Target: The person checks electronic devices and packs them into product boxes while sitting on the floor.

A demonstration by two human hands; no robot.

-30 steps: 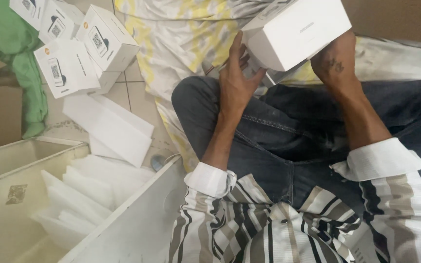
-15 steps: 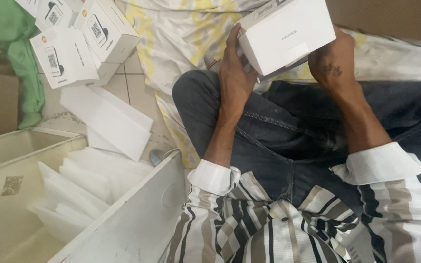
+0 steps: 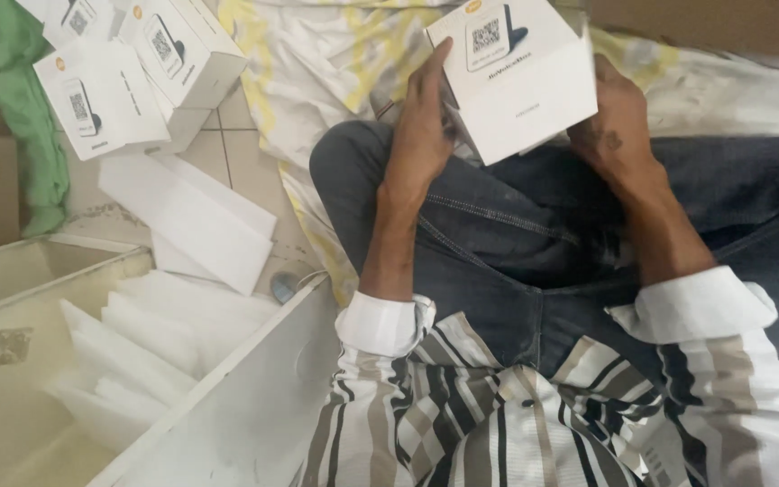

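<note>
The white box sits up over the person's lap, held between both hands. It looks light and stiff, with smooth sides, so the flat sides are the best place to hold it. The left hand presses one side, fingers wrapped on. The right hand grips the other side. More white boxes lie on the floor.

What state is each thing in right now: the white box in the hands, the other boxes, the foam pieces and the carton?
White square cardboard box: closed, tilted, held above the lap.
Left hand: grip shut on the box's left side.
Right hand: grip shut on the box's right side.
White boxes stacked on the floor: closed, piled loosely.
White foam sheets: lying flat on tiles.
Open beige carton: open, holding foam pieces.
</note>
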